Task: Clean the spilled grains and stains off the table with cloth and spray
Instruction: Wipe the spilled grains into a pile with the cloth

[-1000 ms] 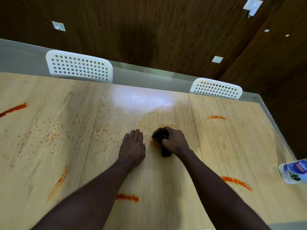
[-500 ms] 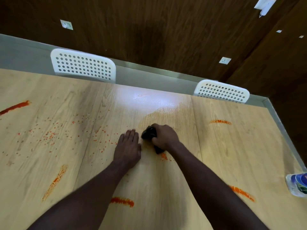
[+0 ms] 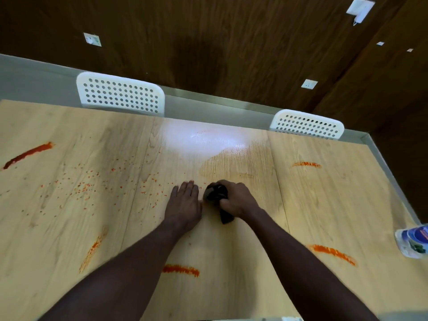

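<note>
Far to the left of the hands, a long red streak lies on the tabletop. Between it and the left hand, orange grains are scattered thinly, thickest well left of the fingers. That hand lies flat, fingers straight and together, holding nothing. It looks planted as a brace, perhaps also as a stop for grains swept its way. Just right of it, the right hand is curled round a bunched dark cloth pressed to the wood, one tail trailing under the wrist. Bunching probably gives a firmer scrubbing pad. Beyond this hand shows a darker damp patch. Further right lie two orange smears. Far right, at the picture's edge, sits the spray bottle, probably parked there for them.
</note>
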